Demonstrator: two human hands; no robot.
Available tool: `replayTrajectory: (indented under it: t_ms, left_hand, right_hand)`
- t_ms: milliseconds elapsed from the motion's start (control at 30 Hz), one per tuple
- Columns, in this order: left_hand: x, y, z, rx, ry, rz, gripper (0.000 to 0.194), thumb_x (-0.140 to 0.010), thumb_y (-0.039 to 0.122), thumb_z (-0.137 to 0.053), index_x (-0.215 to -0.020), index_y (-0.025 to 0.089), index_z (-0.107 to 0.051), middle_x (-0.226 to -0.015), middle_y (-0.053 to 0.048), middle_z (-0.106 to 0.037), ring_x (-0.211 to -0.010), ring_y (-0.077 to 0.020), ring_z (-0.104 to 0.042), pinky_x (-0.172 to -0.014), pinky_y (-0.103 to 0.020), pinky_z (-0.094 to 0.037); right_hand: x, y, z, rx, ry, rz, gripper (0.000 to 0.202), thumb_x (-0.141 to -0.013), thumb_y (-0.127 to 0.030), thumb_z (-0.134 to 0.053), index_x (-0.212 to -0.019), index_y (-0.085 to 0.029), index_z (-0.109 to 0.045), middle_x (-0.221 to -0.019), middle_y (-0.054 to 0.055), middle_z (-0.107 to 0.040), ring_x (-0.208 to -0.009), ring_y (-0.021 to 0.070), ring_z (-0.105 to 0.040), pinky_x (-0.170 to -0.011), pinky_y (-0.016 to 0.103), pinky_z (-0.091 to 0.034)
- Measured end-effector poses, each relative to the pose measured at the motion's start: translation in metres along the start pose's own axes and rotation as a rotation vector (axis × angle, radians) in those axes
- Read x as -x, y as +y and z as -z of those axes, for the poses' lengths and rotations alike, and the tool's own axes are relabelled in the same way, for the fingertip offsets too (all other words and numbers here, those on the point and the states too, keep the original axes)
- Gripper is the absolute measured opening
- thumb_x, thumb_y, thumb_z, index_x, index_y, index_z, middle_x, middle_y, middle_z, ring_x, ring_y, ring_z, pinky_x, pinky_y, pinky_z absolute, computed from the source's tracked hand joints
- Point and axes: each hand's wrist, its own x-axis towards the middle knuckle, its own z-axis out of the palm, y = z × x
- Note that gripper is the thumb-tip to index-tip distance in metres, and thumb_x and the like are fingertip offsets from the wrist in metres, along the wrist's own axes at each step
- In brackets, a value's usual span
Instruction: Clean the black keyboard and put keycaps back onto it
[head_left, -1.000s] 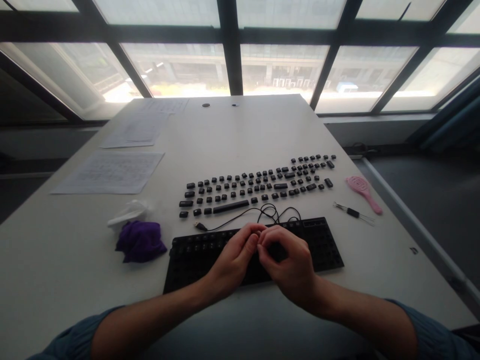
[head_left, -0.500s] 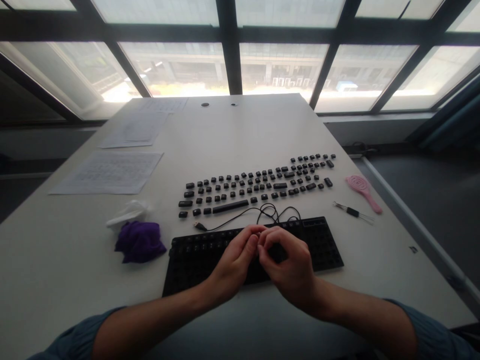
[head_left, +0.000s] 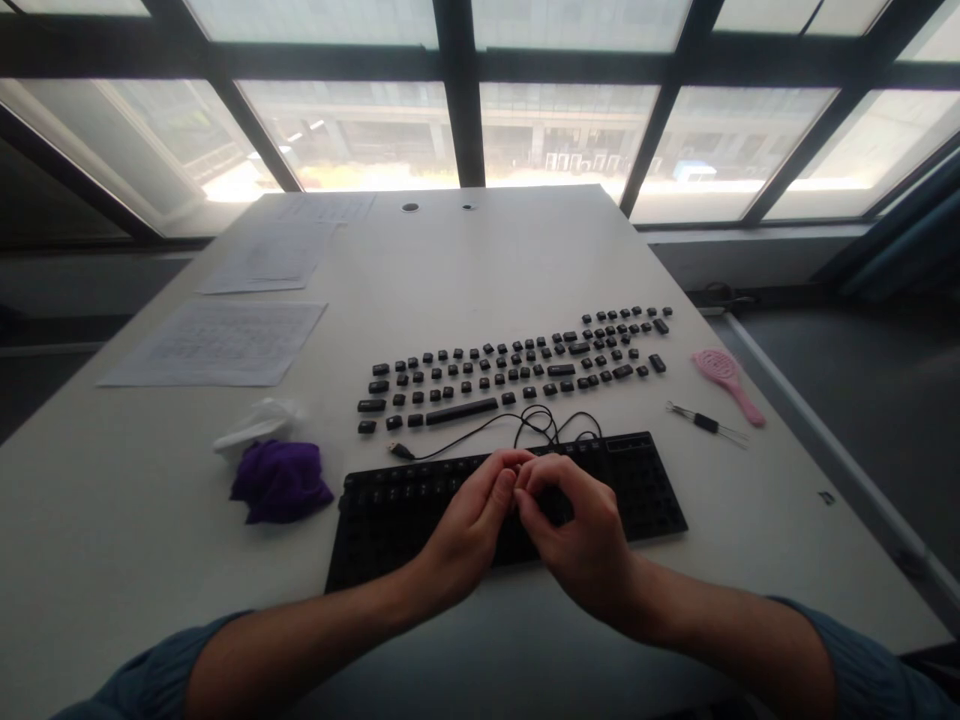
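A black keyboard (head_left: pixel 412 535) lies on the white table, with many of its keycaps off. Above its middle, my left hand (head_left: pixel 476 515) and my right hand (head_left: pixel 581 530) meet at the fingertips. Both are closed in a pinch around something too small and hidden to make out. Behind the keyboard, loose black keycaps stand in rows, among them a long spacebar (head_left: pixel 461 411). The keyboard's black cable (head_left: pixel 469 434) curls between these rows and the keyboard, its USB plug (head_left: pixel 400 452) toward the left.
A purple cloth (head_left: pixel 279 482) and a crumpled white tissue (head_left: pixel 255 426) sit left of the keyboard. Printed papers (head_left: pixel 214 345) lie farther left. On the right are a pink brush (head_left: pixel 720 370) and a wire puller with a black handle (head_left: pixel 706 423). Windows stand beyond the table (head_left: pixel 450 270).
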Motion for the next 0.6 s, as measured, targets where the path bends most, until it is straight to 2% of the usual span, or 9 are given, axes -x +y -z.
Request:
replayTrajectory:
  t_ms: [333, 600]
  left_hand:
    - [0.0008, 0.0008, -0.0009, -0.101, 0.032, -0.039, 0.036, -0.105, 0.042, -0.043, -0.127, 0.019, -0.061, -0.119, -0.006, -0.068, -0.106, -0.0206, -0.062, -0.097, -0.031, -0.048]
    - [0.0024, -0.0006, 0.0005, -0.123, 0.038, -0.033, 0.036, -0.105, 0.042, -0.043, -0.126, 0.02, -0.063, -0.117, -0.006, -0.069, -0.105, -0.0204, -0.063, -0.095, -0.03, -0.049]
  right_hand:
    - [0.0028, 0.0014, -0.0033, 0.008, 0.022, -0.01, 0.02, -0.085, -0.003, -0.061, -0.084, -0.023, -0.054, -0.082, -0.001, -0.063, -0.082, 0.0148, -0.065, -0.078, 0.027, -0.054]
    - [0.002, -0.0001, -0.0016, 0.007, -0.027, -0.031, 0.018, -0.089, -0.004, -0.056, -0.088, -0.022, -0.056, -0.087, 0.001, -0.066, -0.084, 0.0158, -0.065, -0.081, 0.028, -0.054]
